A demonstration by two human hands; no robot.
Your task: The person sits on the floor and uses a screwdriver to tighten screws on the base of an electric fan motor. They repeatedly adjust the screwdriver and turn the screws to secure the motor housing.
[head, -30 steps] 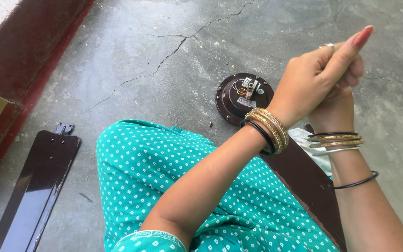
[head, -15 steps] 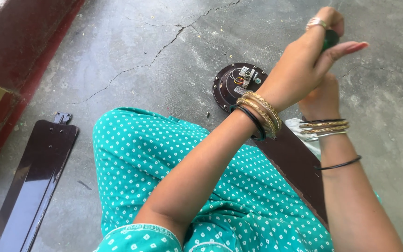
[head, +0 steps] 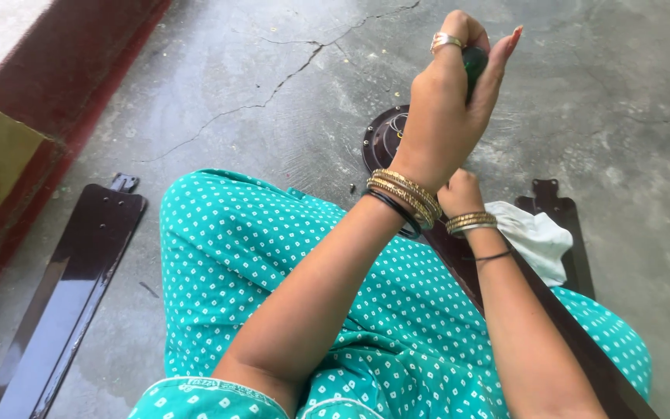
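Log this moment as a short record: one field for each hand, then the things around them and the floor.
left hand: left hand raised, fingers closed around a dark green handle, tool tip hidden
right hand: right hand lower, behind the left wrist, its grip hidden
nearest part: round dark metal fan motor housing on the floor
blades: long dark brown fan blade lying flat at left; another at right
cloth: crumpled white cloth beside the right wrist
floor: cracked grey concrete floor
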